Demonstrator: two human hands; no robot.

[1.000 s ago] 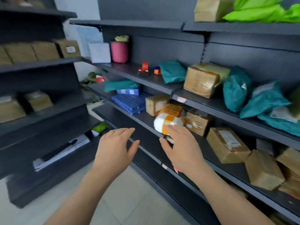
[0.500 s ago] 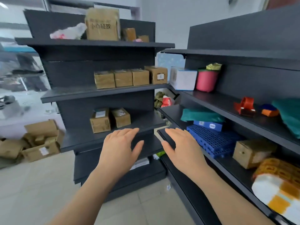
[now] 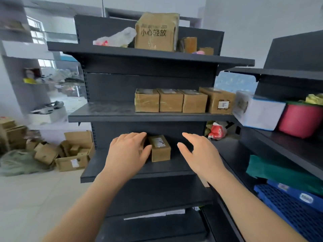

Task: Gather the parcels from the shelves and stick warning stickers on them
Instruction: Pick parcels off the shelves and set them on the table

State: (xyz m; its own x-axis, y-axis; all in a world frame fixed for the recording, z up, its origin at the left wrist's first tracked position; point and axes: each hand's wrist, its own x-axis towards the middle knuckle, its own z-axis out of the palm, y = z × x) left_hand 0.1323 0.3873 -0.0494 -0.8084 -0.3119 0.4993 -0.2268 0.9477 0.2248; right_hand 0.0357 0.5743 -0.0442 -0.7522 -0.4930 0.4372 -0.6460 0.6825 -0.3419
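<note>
Dark grey shelves (image 3: 148, 116) ahead of me, plain and matte. Middle level: a row of brown parcels (image 3: 170, 101), the right-hand one with a white label printed in black. Lower down, a small brown parcel (image 3: 160, 151), white label on top. Up top, a tan box (image 3: 157, 32) with black characters, a white bag (image 3: 118, 38) to its left. On my right: a pink-red bucket (image 3: 299, 120), a white box (image 3: 258, 110) edged in blue, a green bag (image 3: 279, 172), a blue gridded crate (image 3: 288, 206).

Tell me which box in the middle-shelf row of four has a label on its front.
The rightmost box; the other three fronts show no label.
</note>
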